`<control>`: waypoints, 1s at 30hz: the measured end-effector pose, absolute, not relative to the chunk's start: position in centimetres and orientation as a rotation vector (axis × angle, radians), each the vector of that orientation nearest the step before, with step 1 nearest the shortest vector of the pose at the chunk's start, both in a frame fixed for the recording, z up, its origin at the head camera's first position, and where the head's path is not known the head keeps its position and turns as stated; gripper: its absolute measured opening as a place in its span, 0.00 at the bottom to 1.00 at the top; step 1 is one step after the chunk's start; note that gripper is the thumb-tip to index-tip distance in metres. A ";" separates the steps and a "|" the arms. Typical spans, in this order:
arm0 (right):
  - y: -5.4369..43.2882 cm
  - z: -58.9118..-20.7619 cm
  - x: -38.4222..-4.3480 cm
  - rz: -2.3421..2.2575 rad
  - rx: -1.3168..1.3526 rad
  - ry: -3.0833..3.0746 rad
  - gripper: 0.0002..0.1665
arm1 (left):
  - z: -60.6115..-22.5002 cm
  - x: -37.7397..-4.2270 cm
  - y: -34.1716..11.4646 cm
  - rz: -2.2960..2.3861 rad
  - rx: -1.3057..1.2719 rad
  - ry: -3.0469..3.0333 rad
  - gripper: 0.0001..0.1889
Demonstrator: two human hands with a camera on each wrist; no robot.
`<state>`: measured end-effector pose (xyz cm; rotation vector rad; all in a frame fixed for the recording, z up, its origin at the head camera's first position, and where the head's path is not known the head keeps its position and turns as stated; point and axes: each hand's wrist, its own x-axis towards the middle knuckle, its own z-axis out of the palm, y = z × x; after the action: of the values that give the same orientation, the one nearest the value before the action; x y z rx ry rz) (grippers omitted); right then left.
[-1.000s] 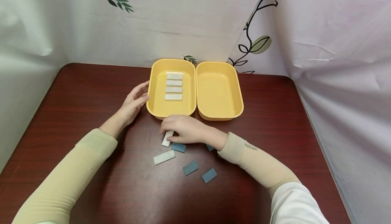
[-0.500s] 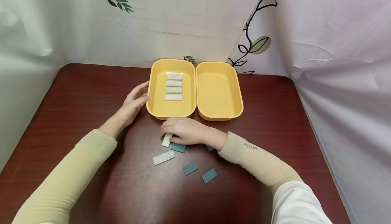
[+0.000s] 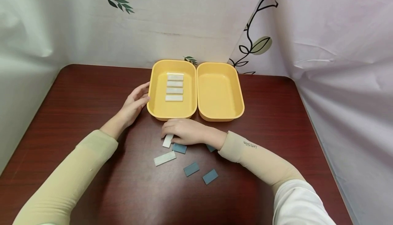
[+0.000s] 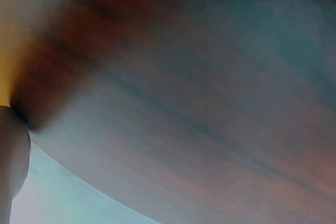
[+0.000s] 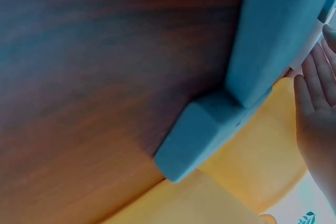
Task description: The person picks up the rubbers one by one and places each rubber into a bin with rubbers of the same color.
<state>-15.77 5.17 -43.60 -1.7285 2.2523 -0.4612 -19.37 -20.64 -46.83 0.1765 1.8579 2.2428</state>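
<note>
Right grip [image 3: 183, 131] slightly lower now, white tile [image 3: 168, 141] pinched, left grip [image 3: 134, 103] loose, red-brown table [image 3: 135, 187], pale cloth [image 3: 184, 13]

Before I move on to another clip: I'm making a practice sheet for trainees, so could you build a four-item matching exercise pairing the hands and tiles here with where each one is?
Column one
1. Left hand
2. Right hand
3. Row of four white tiles
4. Nearest blue tile

Column two
A. Lying on the dark red table
B. Inside the left yellow tray
C. At a loose white tile in front of the tray
D. Against the outer side of the tray

Right pairs: 1-D, 2-C, 3-B, 4-A
</note>
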 end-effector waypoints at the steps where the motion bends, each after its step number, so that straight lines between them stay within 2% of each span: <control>1: 5.1 -43.6 -15.8 -0.462 -1.726 2.249 0.16 | -46.8 -19.3 -20.7 2.240 0.176 1.861 0.33; 30: 5.0 -43.6 -15.7 -0.371 -1.744 2.251 0.13 | -46.9 -19.5 -20.7 2.241 0.188 1.858 0.33</control>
<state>-15.72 4.96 -43.63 -1.7441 2.2505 -0.3712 -19.46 -20.66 -46.93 0.1884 1.8576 2.2412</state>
